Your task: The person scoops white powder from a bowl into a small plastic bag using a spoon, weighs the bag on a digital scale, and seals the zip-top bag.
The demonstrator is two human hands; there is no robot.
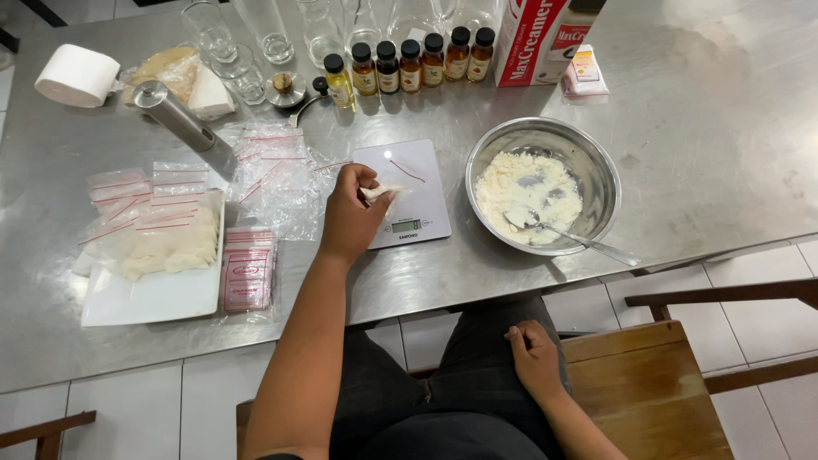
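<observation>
My left hand (351, 213) is closed on a small clear plastic bag with white powder (379, 193), held just over the white kitchen scale (413, 183). My right hand (534, 358) rests loosely on my right thigh, holding nothing. To the right of the scale stands a steel bowl (588, 162) of white powder with a spoon (567, 232) lying in it. Left of my left hand lies a heap of empty clear zip bags (277, 175).
A white tray (158, 294) with filled powder bags sits at the left, with a stack of red-printed packets (247, 271) beside it. Small amber bottles (413, 64), glasses (256, 38), a steel grinder (183, 123), a paper roll (77, 75) and a red-and-white carton (537, 38) line the back. A wooden chair (656, 383) stands at my right.
</observation>
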